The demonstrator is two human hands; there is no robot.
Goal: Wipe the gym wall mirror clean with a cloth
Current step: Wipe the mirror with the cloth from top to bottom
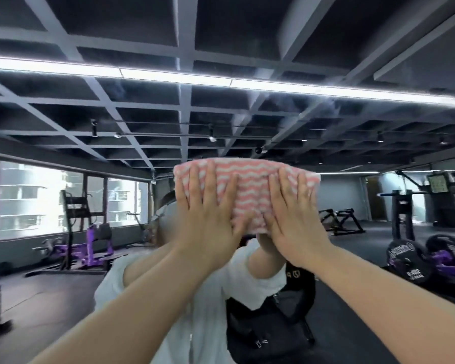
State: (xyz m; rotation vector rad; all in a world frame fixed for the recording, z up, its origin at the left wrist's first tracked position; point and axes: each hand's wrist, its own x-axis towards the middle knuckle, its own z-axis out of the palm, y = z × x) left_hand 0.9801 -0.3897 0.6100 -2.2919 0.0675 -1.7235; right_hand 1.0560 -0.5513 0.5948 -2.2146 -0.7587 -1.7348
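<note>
Both flat hands [208, 206] on cloth [247, 190], long axis horizontal.

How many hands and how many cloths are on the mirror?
Hands: 2, the left hand and the right hand, both pressing flat.
Pink-and-white striped cloth: 1, under both hands against the mirror.
Total: 3

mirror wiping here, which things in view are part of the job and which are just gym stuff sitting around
Part of the job:
- pink and white striped cloth
- wall mirror, which fills the view
- left hand and right hand, both pressed flat on the cloth

Just lying about, seen as reflections:
- purple weight machine
- weight plates
- black bag worn on the person's front
</note>
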